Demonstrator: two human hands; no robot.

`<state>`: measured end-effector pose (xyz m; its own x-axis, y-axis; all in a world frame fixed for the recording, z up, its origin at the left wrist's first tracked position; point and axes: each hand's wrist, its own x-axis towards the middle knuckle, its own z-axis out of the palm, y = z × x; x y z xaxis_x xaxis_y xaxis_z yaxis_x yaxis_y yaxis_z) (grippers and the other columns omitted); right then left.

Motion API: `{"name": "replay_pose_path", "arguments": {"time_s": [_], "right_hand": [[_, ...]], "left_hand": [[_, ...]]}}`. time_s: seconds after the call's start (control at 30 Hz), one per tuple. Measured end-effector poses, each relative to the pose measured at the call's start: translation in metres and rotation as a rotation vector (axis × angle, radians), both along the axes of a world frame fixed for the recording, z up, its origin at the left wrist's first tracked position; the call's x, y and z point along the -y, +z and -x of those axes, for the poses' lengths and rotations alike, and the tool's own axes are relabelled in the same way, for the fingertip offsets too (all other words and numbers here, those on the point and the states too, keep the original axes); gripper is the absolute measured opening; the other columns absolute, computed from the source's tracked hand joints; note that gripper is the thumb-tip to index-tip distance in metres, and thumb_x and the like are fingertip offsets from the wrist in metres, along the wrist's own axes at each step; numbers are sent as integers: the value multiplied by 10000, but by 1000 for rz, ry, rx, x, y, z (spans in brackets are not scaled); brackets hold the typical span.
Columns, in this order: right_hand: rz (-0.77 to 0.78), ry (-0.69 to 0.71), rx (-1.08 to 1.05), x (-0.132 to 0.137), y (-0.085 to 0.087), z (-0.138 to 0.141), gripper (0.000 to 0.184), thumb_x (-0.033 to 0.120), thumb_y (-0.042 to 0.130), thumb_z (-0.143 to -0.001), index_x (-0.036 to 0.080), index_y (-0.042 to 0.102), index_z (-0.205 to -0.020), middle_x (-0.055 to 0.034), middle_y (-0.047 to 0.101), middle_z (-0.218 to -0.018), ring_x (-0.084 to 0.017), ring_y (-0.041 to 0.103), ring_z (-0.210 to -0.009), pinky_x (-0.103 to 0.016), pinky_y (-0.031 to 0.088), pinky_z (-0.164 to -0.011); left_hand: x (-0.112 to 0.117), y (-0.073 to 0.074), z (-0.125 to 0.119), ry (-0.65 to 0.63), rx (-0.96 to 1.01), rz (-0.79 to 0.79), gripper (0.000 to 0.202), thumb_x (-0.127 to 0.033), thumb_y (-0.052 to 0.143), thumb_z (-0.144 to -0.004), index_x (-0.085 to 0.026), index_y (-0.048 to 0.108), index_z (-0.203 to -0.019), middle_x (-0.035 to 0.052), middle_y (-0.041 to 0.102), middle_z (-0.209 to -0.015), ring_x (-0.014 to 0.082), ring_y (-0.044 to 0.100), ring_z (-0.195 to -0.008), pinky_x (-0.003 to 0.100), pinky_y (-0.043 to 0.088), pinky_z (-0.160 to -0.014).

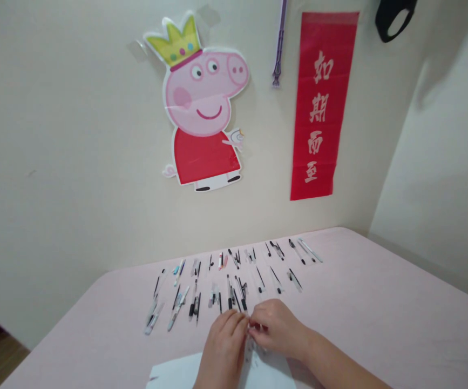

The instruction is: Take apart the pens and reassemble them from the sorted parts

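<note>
My left hand (229, 336) and my right hand (276, 327) meet above a white sheet of paper (177, 371), fingertips almost touching. Both are closed, with curled fingers pinching at the same spot. Whatever sits between the fingertips is too small and too covered to name. Several tiny pieces (253, 355) lie on the sheet just below my right hand. Beyond my fingers, a black-capped pen (243, 297) and other pen parts lie closest to my left hand. The middle of the sheet is partly hidden by my hands and forearms.
Two rough rows of taken-apart pens, with barrels, refills and caps, spread over the pink-covered surface (379, 302). A white pen (178, 309) lies left, and a long clear barrel (310, 250) far right. Behind, the wall bears a pig cutout (205, 156) and a red banner (323, 108).
</note>
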<state>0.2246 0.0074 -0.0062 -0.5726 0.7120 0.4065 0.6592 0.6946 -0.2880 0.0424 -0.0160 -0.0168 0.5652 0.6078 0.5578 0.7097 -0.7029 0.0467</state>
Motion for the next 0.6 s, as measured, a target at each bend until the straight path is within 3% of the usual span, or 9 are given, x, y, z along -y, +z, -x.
{"name": "replay_pose_path", "arguments": {"time_s": [0.13,0.27,0.33,0.43,0.6], "right_hand": [[30,41,-47,4,0,4,84,212,604,-748,184,656,-689,-6,655,-642,-125,557,-576,-221,362,-561],[76,33,-154,-2,3,-6,140,229,562,-808,179,644,-707,-3,621,-640,-121,549,-598,-218,380,-588],[75,-67,-197,-12,3,-18,195,230,505,-855,177,640,-724,-16,620,-676,-135,563,-653,-231,398,-625],[5,-336,-215,-32,-4,-44,214,205,452,-876,171,658,-831,-51,644,-801,-170,578,-761,-275,429,-709],[-95,-643,-122,-60,-24,-89,266,152,485,-826,138,679,-1008,-124,622,-1034,-241,536,-1001,-362,413,-922]], "left_hand": [[1,-4,0,16,30,94,212,-93,520,-804,-166,648,-956,82,704,-877,239,654,-814,387,563,-725],[1,-9,6,20,99,170,176,-110,524,-823,-176,652,-925,67,705,-836,232,652,-775,372,547,-690],[1,-12,9,23,163,207,194,-118,503,-841,-186,649,-950,67,709,-856,220,656,-791,353,539,-712],[1,-13,12,47,244,302,197,-166,479,-873,-204,647,-969,71,709,-892,209,657,-828,333,530,-749],[0,-11,13,66,327,465,199,-265,465,-899,-211,649,-954,81,703,-920,212,650,-868,329,523,-783]]}}
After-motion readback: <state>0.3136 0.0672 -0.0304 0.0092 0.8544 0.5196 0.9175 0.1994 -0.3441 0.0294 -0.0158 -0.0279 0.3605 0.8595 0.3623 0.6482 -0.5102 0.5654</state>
